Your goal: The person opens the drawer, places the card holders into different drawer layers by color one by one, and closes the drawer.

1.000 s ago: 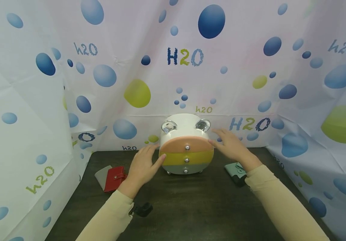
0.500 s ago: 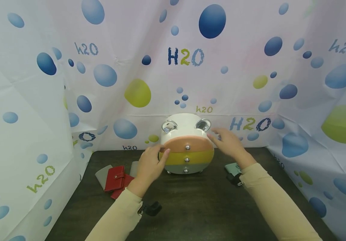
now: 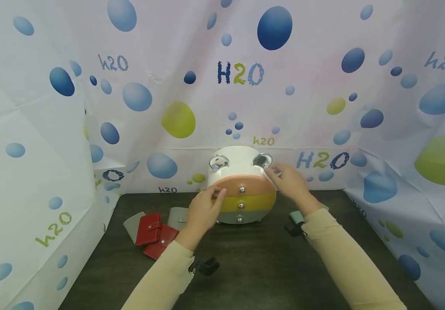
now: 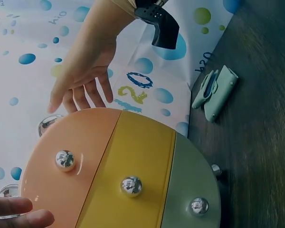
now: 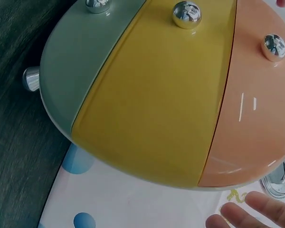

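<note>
A small white cabinet [image 3: 238,156] has an orange drawer [image 3: 226,185], a yellow drawer [image 3: 226,204] and a grey-green drawer [image 3: 226,216], each with a round silver knob. All three look closed. My left hand [image 3: 203,212] is at the cabinet's left front, its loosely bent fingers near the orange drawer's edge. On the other side, my right hand [image 3: 291,183] reaches toward the upper right side, below a silver ear-like ring [image 3: 262,160]. In the left wrist view that right hand [image 4: 88,66] has spread fingers and holds nothing. Whether either hand touches the cabinet, I cannot tell.
Two red wallets [image 3: 148,229] overlap on the dark table [image 3: 253,267] at left, with grey wallets [image 3: 177,217] beside them. Mint-green wallets [image 4: 221,95] lie at right, partly behind my right wrist. A patterned sheet [image 3: 307,120] stands behind the cabinet.
My left hand has moved right, in front of the cabinet's left edge, uncovering a second red wallet and a grey one. My right hand has shifted slightly left. The cabinet stays put.
</note>
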`<action>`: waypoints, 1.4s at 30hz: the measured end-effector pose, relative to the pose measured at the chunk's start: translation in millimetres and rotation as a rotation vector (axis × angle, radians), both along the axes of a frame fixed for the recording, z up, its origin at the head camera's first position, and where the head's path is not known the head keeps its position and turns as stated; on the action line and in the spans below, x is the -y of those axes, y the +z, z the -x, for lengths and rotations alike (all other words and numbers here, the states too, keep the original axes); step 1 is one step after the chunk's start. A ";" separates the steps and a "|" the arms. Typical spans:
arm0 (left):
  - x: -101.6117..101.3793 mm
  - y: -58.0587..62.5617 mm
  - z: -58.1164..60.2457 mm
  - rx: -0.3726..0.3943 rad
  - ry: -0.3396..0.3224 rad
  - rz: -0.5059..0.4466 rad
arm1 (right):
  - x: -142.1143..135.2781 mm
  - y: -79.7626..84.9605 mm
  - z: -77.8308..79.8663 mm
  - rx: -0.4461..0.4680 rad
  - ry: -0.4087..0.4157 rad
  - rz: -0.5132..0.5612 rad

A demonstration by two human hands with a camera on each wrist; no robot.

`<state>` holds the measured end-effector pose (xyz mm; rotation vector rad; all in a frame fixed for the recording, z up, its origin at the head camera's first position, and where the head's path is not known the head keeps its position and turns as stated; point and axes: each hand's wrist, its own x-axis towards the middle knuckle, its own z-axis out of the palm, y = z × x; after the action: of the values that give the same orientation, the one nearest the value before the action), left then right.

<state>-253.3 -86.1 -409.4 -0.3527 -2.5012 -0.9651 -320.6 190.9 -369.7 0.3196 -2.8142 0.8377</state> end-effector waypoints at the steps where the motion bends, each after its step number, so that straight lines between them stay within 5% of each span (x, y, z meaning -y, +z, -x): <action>1: -1.4 -0.4 0.5 0.006 0.003 -0.005 | 0.7 -0.1 0.2 0.005 -0.004 0.003; 13: -24.4 -8.9 11.5 0.088 0.036 -0.074 | 6.1 -2.7 3.1 0.069 -0.047 0.019; 24: -43.6 -13.8 18.1 0.069 0.056 -0.094 | 9.4 -4.0 9.3 0.163 -0.058 0.043; 42: -59.8 -11.6 22.5 0.101 0.065 -0.066 | 16.1 -11.8 16.1 0.172 -0.054 0.057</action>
<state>-275.8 -26.3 -421.0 -0.2058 -2.5467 -1.0604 -336.7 174.8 -381.5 0.1695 -2.9334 0.9754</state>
